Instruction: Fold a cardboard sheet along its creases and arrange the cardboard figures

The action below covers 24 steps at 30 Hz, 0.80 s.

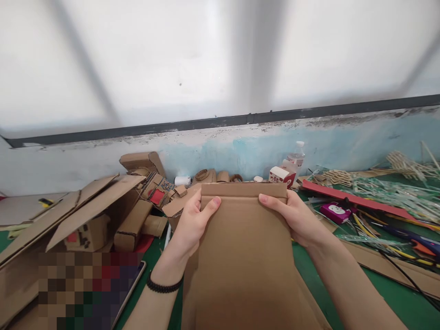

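Note:
A large brown cardboard sheet (244,256) rises in front of me, creased straight across near its top edge. My left hand (195,220) grips its upper left side, thumb lying on the front face just below the crease and fingers mostly hidden behind. On the opposite side, my right hand (295,213) holds the upper right corner the same way, with the thumb pressed by the crease. The narrow strip above the crease stands between both hands. A dark beaded bracelet (164,285) circles my left wrist.
Cardboard pieces (85,201) pile up at left, beside a partly blurred tablet-like device (132,288). A red and white box (282,176) and a clear bottle (297,156) stand by the wall. At right lie a purple box (335,212), cables, a red strip (357,200) and bundled sticks (405,165).

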### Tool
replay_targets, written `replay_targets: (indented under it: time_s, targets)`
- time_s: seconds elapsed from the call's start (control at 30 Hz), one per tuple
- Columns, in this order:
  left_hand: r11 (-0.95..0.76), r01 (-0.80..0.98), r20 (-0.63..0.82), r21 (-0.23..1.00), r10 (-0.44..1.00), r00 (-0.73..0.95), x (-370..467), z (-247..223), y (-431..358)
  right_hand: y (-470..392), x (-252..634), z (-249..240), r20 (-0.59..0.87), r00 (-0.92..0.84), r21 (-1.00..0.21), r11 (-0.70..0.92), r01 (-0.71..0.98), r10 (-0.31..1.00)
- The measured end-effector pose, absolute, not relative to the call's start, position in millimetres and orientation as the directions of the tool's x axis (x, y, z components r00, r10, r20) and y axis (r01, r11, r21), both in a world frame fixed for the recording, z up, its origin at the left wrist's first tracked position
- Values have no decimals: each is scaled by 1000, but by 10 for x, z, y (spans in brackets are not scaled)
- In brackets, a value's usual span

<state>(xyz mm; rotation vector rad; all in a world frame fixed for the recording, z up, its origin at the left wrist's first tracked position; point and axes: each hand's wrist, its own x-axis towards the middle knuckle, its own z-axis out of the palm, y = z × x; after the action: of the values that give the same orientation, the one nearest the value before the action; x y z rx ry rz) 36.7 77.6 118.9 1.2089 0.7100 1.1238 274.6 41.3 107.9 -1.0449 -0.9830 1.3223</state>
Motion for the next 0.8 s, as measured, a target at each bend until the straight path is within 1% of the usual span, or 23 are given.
replay_targets:
  time_s: [0.1, 0.3, 0.4, 0.53, 0.73, 0.8]
  targets:
    - [-36, -283, 125, 958, 945, 301, 373, 1180, 781, 411, 2725, 1092, -48, 49, -963, -34, -266, 998]
    - [84, -277, -19, 957, 974, 228, 411, 1181, 790, 410, 2643, 1150, -46, 27, -958, -36, -286, 999]
    - [116, -290, -51, 950, 974, 222, 424, 1184, 795, 413, 2640, 1152, -60, 22, -958, -51, -283, 998]
    - [122, -310, -52, 943, 973, 224, 422, 1191, 804, 417, 2676, 1145, -45, 39, -964, -33, -262, 998]
    - [67, -309, 15, 949, 967, 255, 387, 1200, 813, 412, 2693, 1180, -21, 76, -975, -4, -223, 997]
    - [74, -307, 11, 949, 964, 265, 378, 1196, 815, 413, 2682, 1176, -28, 65, -973, -12, -228, 997]
